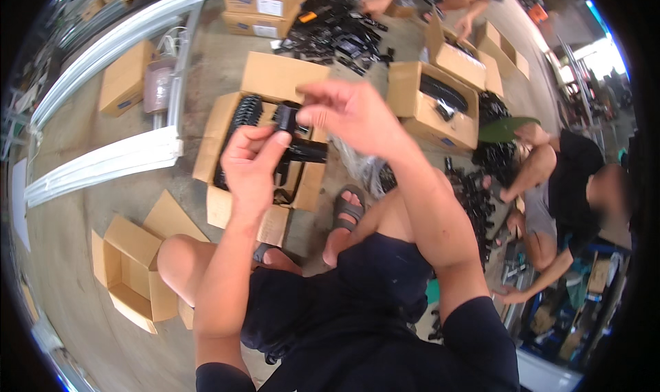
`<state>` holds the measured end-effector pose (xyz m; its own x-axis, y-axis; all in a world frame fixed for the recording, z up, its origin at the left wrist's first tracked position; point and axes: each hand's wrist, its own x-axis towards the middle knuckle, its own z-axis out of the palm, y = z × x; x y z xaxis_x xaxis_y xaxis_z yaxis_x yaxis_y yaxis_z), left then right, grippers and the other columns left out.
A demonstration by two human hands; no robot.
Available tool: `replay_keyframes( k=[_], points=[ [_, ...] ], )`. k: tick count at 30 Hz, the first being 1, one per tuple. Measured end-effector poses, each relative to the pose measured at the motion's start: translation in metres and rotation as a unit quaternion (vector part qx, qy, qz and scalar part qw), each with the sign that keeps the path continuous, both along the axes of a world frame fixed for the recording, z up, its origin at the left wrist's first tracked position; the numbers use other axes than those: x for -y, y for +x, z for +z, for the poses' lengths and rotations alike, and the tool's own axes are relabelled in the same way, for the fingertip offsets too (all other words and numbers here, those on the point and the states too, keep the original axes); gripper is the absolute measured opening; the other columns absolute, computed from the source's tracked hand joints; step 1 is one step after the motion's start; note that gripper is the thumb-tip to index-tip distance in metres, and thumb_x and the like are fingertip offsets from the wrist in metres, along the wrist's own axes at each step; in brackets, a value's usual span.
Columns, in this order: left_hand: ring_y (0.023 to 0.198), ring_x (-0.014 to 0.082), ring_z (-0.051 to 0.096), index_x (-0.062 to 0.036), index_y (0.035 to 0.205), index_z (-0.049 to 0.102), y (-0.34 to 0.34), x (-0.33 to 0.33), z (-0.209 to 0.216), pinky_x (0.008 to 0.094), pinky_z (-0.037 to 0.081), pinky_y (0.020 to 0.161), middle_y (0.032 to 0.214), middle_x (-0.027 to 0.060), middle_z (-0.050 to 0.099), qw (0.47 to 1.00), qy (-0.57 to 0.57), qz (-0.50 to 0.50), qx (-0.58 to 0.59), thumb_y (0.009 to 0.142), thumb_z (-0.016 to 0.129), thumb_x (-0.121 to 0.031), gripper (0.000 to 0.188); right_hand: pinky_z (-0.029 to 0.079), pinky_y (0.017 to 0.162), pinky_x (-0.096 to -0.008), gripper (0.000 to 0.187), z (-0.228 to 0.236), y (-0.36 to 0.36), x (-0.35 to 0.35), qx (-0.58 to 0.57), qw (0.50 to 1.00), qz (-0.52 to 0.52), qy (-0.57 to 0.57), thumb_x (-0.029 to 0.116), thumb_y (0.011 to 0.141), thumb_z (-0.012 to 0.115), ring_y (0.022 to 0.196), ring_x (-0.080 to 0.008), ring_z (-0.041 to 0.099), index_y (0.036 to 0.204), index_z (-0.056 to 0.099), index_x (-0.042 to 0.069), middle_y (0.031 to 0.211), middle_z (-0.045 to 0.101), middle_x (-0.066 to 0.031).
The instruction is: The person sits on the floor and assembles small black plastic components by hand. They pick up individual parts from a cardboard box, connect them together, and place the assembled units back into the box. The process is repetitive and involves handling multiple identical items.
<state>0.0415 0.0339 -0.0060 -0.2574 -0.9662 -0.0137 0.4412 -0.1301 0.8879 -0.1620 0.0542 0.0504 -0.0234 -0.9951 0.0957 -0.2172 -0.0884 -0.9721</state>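
My left hand [249, 161] is closed, with a small black plastic piece [284, 119] pinched upright between thumb and fingers. Beside that piece is my right hand [357, 113], its fingers stretched out and the thumb apart from them; it appears to hold nothing. Both hands are over an open cardboard box [214, 144] on the floor between my feet. Inside the box, a row of black ribbed parts [246, 111] runs along the left side. A black tube-like part [308, 150] shows below my right hand. My left hand partly covers the box's contents.
An empty open carton [130, 275] lies at the left, below white metal rails [103, 165]. Beyond are a heap of black parts [337, 38] and stacked boxes [258, 10]. Another open box [433, 110] stands right. One co-worker [577, 165] sits right; another's hands [375, 5] reach in at the top.
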Motion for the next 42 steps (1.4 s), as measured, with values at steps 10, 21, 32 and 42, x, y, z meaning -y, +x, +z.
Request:
replay_keyframes(
  k=[10,21,32,42],
  points=[
    [0.103,0.0302,0.072,-0.0017,0.110,0.064,0.011,0.010,0.002,0.0433,0.060,0.095,0.114,0.0224,0.072,0.997,0.056,-0.014,-0.044,0.102,0.064,-0.010,0.012,0.055,0.072,-0.0293,0.026,-0.096,-0.187,-0.077,-0.202,0.940,-0.017,0.276,0.027,0.099,0.069,0.078,-0.0119,0.066,0.099,0.077,0.002,0.088,0.073,-0.0052],
    [0.099,0.0316,0.072,-0.0016,0.108,0.063,-0.022,0.026,-0.009,0.0443,0.060,0.092,0.111,0.0227,0.073,0.995,0.103,0.000,-0.012,0.100,0.066,-0.010,0.011,0.056,0.068,-0.0400,0.022,-0.394,-0.097,-0.213,-0.442,0.780,-0.008,0.442,0.021,0.091,0.071,0.070,-0.0243,0.070,0.096,0.077,0.001,0.077,0.073,-0.0133],
    [0.093,0.0235,0.074,-0.0013,0.102,0.065,-0.047,0.039,-0.019,0.0370,0.061,0.088,0.104,0.0187,0.075,0.988,0.139,0.009,-0.067,0.096,0.070,-0.002,0.008,0.055,0.066,-0.0409,0.020,-0.393,-0.123,-0.213,-0.313,0.873,-0.173,0.333,0.018,0.091,0.071,0.066,-0.0249,0.068,0.098,0.077,0.001,0.076,0.072,-0.0140],
    [0.086,0.0182,0.075,-0.0012,0.100,0.066,-0.027,0.037,-0.012,0.0307,0.061,0.081,0.100,0.0160,0.077,0.986,0.120,0.046,-0.107,0.094,0.074,-0.002,0.010,0.046,0.051,-0.0273,0.017,-0.181,-0.214,-0.093,-0.073,0.936,-0.330,0.102,0.011,0.098,0.067,0.058,-0.0088,0.057,0.109,0.074,-0.001,0.071,0.062,-0.0010]
  ],
)
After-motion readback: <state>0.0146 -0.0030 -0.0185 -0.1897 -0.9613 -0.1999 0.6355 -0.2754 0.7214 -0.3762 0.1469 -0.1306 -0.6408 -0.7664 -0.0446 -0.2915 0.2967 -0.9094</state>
